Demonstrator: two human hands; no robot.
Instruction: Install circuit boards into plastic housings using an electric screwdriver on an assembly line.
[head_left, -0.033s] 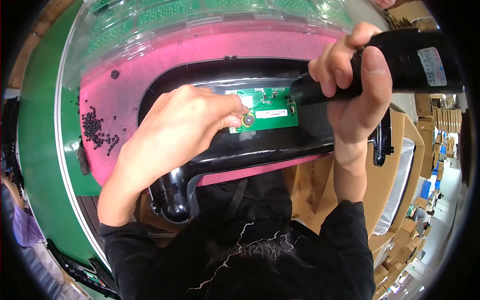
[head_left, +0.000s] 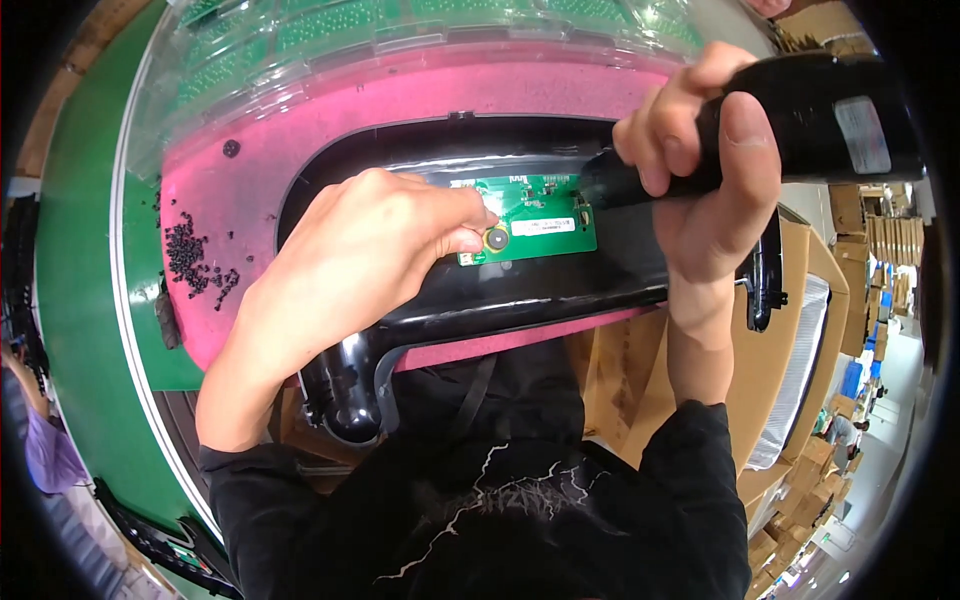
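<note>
Right grip (head_left: 740, 190), right of center, is wrapping the thick black handheld tool (head_left: 805, 120), thumb on the near side; tool is lying roughly level, nose pointing left at the board's right end. Nose is blurring, can't tell if it's touching. Left grip (head_left: 375, 235), left of center, is holding thumb and index close together at the board's left end, beside the round black component (head_left: 497, 240); can't tell if it's pinching or just pressing. Green circuit board (head_left: 530, 248) is sitting mid-frame, white label showing, inside the curved black housing (head_left: 560, 285). Housing is resting on the pink mat (head_left: 255, 180). Small black parts (head_left: 185, 255) are lying scattered on the mat, left side. Clear plastic tray (head_left: 330, 52) is spanning the top, green boards showing through. Green worktop (head_left: 80, 250) is running down the left; open cardboard box (head_left: 790, 330) is standing at right.
</note>
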